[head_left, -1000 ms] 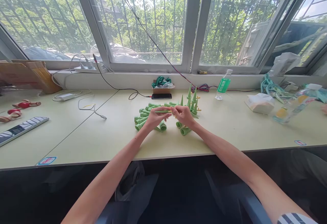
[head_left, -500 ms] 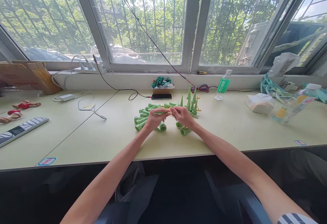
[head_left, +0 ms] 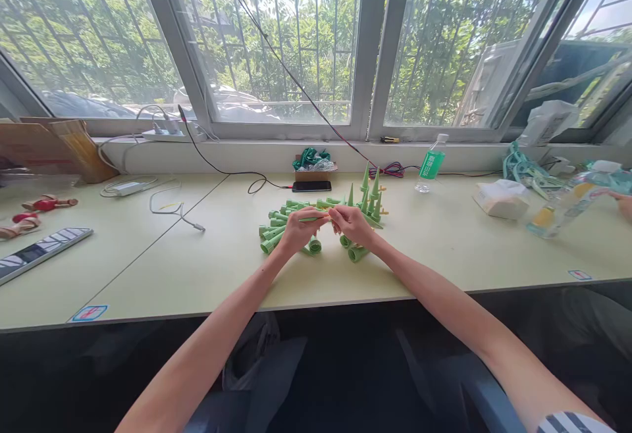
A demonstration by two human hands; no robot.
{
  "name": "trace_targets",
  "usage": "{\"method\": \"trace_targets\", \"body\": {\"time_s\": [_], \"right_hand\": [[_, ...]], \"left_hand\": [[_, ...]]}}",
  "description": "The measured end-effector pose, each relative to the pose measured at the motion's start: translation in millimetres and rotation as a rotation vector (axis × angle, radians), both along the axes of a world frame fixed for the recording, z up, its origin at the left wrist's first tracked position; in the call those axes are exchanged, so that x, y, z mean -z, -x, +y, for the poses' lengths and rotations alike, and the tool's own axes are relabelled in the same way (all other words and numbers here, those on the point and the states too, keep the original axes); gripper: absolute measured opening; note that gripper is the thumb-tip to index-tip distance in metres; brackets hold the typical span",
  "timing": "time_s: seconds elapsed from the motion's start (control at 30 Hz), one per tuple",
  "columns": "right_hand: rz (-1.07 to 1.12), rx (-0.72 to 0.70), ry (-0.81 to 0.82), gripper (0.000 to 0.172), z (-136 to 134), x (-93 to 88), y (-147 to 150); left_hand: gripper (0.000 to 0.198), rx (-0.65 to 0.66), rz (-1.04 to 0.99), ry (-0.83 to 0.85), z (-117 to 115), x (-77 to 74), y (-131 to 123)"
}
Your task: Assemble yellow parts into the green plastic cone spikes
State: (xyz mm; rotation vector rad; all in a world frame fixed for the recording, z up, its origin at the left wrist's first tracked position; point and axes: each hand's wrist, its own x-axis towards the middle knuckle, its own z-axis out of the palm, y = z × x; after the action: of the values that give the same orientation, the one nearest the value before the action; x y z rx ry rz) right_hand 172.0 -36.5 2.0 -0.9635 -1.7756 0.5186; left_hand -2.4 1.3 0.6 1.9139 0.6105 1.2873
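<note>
My left hand (head_left: 299,229) is closed around a slim light-green plastic piece (head_left: 310,219), probably a cone or tube, mostly covered by the fingers. My right hand (head_left: 351,224) meets it fingertip to fingertip, pinched at the piece's end, where a small yellow-orange bit shows. What the right fingers hold is too small to name. Around both hands lie light-green hollow tubes (head_left: 270,243), several of them in a heap on the left. Behind the right hand, green cones (head_left: 375,199) stand upright with yellow pegs beside them. Another open tube (head_left: 356,253) rests below the right wrist.
A phone (head_left: 311,186) lies before a small box (head_left: 316,174) at the wall. On the right are a green-labelled bottle (head_left: 431,166), a tissue pack (head_left: 502,199) and a big bottle (head_left: 567,206), near another person's hand (head_left: 623,204). Cables (head_left: 178,212) and a power strip (head_left: 170,131) sit left.
Another person's hand has come in at the right edge beside the big bottle. My two hands stay fingertip to fingertip in nearly the same place.
</note>
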Motion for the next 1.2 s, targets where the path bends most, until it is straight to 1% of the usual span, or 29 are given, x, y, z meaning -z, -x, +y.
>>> {"method": "trace_targets", "body": {"time_s": [0.3, 0.43, 0.57, 0.73, 0.97, 1.2], "right_hand": [[-0.011, 0.029, -0.008, 0.053, 2.0, 1.2, -0.9], [-0.036, 0.097, -0.020, 0.054, 4.4, 1.8, -1.2], [-0.046, 0.173, -0.015, 0.055, 6.3, 1.7, -1.2], [-0.048, 0.209, -0.001, 0.053, 7.5, 2.4, -1.2], [-0.082, 0.249, 0.000, 0.047, 7.1, 3.0, -1.2], [-0.036, 0.322, -0.066, 0.038, 6.5, 1.1, -2.2]], "left_hand": [[0.027, -0.034, 0.006, 0.003, 0.4, 2.2, -1.5], [0.030, -0.047, 0.051, -0.007, -1.6, 0.8, -1.3], [0.033, -0.057, 0.109, -0.067, -3.0, -0.8, -1.4], [0.028, -0.108, 0.194, -0.137, -2.0, -1.4, -2.4], [0.021, -0.163, 0.238, -0.203, 2.3, 2.0, -2.5], [0.019, -0.220, 0.299, -0.239, 2.9, 2.1, -1.9]]}}
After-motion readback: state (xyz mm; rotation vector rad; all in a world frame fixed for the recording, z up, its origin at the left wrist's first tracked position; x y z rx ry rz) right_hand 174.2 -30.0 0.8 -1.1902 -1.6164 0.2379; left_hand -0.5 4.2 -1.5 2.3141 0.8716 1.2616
